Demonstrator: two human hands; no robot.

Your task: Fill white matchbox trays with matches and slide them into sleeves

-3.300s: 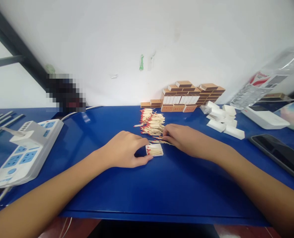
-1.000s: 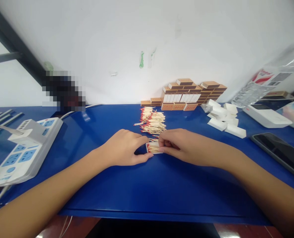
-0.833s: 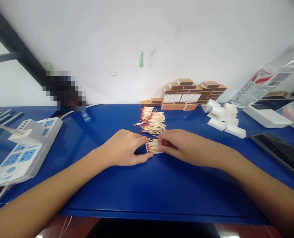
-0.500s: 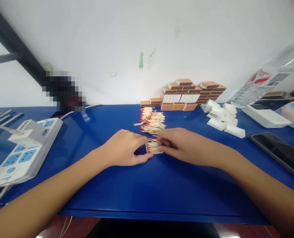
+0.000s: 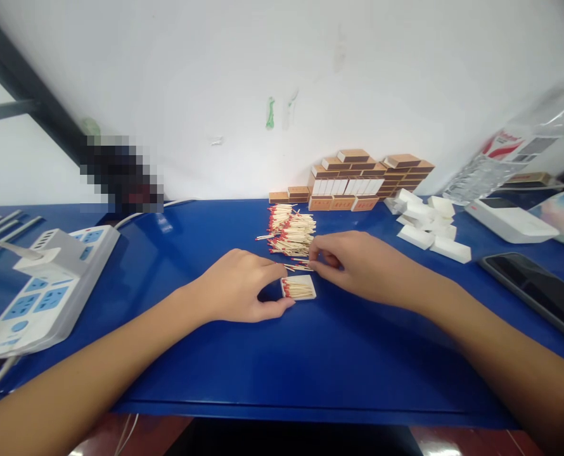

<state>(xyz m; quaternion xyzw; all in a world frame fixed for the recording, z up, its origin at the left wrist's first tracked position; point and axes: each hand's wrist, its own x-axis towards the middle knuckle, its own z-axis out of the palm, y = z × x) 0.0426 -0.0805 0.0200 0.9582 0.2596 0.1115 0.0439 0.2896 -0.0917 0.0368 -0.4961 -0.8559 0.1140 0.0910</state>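
A small white matchbox tray (image 5: 312,289), part filled with red-tipped matches (image 5: 298,289), lies flat on the blue table. My left hand (image 5: 244,285) grips its left end between thumb and forefinger. Just behind the tray are a few loose matches (image 5: 297,266). My right hand (image 5: 343,259) is closed in a pinch at the right ends of these matches; its fingertips partly hide what is between them. Behind them spreads a large heap of matches (image 5: 291,231), heads mostly to the left.
Stacked matchboxes (image 5: 348,171) stand against the wall. White empty trays (image 5: 427,221) are piled to their right, near a leaning water bottle (image 5: 505,145), a white device (image 5: 510,220) and a phone (image 5: 538,291). A power strip (image 5: 49,291) with cables lies at left.
My right hand has moved from the tray back and slightly right to the loose matches, uncovering the tray's right end. My left hand stays on the tray, which has shifted slightly.
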